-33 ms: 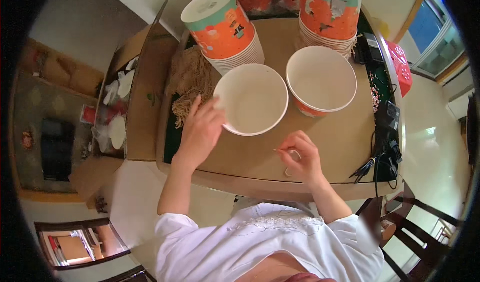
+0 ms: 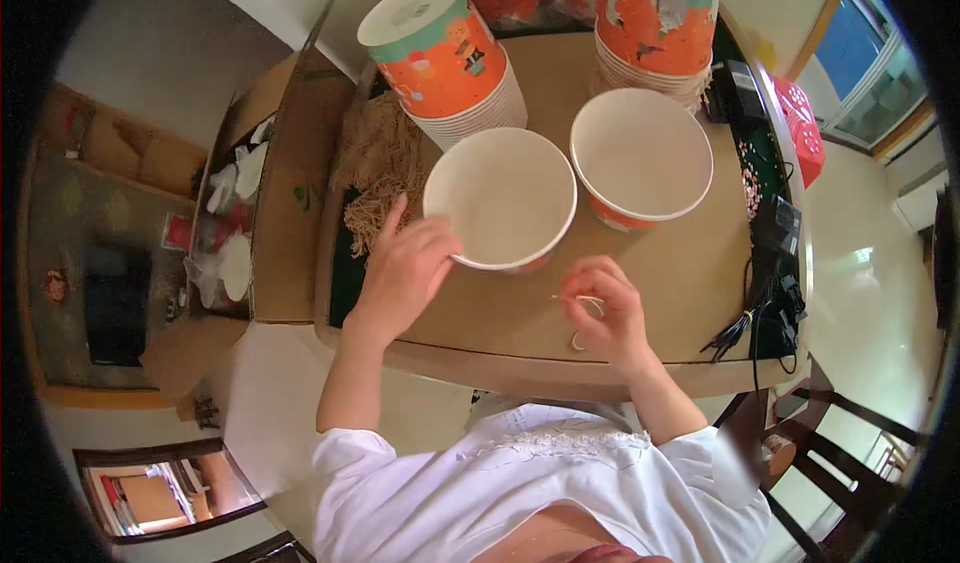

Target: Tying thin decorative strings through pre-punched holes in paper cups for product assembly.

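A white-lined paper bucket (image 2: 500,195) stands in front of me, its mouth facing up. My left hand (image 2: 402,273) is at its near left rim with bent fingers against the edge, one finger sticking up; the fingertips are partly hidden. In a pinch, my right hand (image 2: 606,308) holds a thin white cord (image 2: 592,303) just right of that bucket's near side. The cord curls in a loop by the palm, and a short end pokes out past the fingertips. A second open paper bucket (image 2: 642,153), orange outside, stands to the right, untouched.
Stacks of upturned orange and green buckets (image 2: 440,58) (image 2: 657,23) stand behind. Left are tan netting (image 2: 375,168) and an open carton (image 2: 285,183) holding white items. Black cables and adapters (image 2: 775,253) line the table's right edge, near a red basket (image 2: 797,133).
My left fingers have drawn down and closed in on the rim. The near bucket has tipped slightly, showing some orange at its lower right. My right hand has barely moved.
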Demonstrator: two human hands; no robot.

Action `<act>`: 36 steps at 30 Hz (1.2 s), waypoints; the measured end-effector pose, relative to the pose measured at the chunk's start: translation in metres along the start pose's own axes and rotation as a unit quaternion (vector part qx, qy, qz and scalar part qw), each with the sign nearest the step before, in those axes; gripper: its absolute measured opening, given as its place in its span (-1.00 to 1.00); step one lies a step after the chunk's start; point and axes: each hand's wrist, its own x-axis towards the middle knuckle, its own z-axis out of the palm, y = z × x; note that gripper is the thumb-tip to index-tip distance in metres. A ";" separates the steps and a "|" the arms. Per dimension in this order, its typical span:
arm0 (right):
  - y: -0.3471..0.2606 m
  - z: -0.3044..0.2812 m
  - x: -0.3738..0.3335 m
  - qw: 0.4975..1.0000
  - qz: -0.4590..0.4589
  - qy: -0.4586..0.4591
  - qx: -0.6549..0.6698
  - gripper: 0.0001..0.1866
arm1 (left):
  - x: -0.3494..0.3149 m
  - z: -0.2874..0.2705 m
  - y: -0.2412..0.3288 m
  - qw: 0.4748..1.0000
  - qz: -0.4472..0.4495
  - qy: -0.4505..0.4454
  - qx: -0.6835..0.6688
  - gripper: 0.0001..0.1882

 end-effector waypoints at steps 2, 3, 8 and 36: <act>0.001 -0.003 0.002 1.000 -0.003 -0.002 -0.003 -0.90 | -0.001 -0.002 0.010 0.995 -0.019 -0.010 -0.098 -0.86; 0.000 -0.005 0.005 1.000 -0.013 -0.012 -0.009 -0.89 | -0.003 0.001 0.014 0.992 -0.017 0.015 -0.124 -0.89; -0.014 0.005 0.009 0.998 -0.054 0.005 -0.018 -0.88 | -0.005 0.003 0.036 0.922 -0.168 -0.011 -0.348 -0.86; -0.033 0.010 0.012 0.974 -0.078 0.032 -0.211 -0.87 | 0.006 0.028 0.070 0.961 -0.048 -0.038 -0.271 -0.89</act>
